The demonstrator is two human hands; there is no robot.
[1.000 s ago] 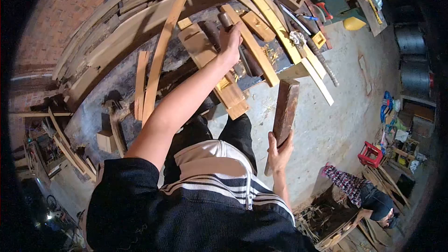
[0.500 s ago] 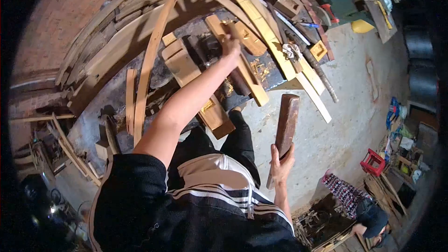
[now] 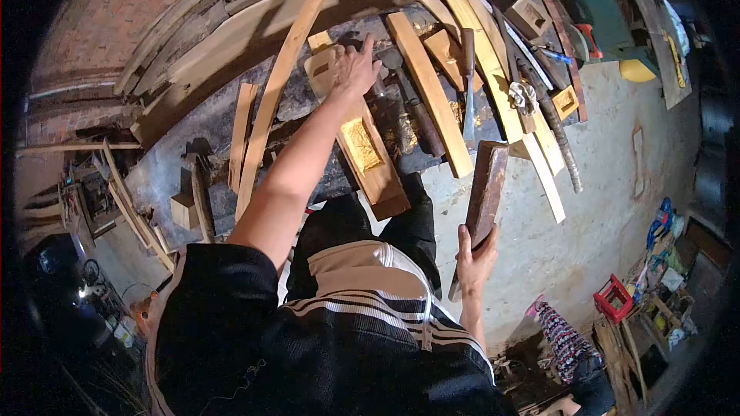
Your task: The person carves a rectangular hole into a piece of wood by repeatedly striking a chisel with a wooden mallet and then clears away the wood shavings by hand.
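Cluttered workbench: planks, wooden plane, chisel.

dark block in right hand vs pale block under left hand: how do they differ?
Colour: the dark block is deep brown, the pale block light tan.
Pose: the dark block is gripped clear of the bench by the right hand; the pale block lies flat on it, left hand on its far end.
Surface: the pale block has a pocket of yellow shavings; the dark block looks plain.
Both are long rectangular wood.

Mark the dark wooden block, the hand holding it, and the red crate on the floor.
dark wooden block (image 3: 487, 181): head view, middle of its broad face.
right hand (image 3: 474, 258): head view, middle of the hand, at the block's lower end.
red crate (image 3: 614, 298): head view, its upper side.
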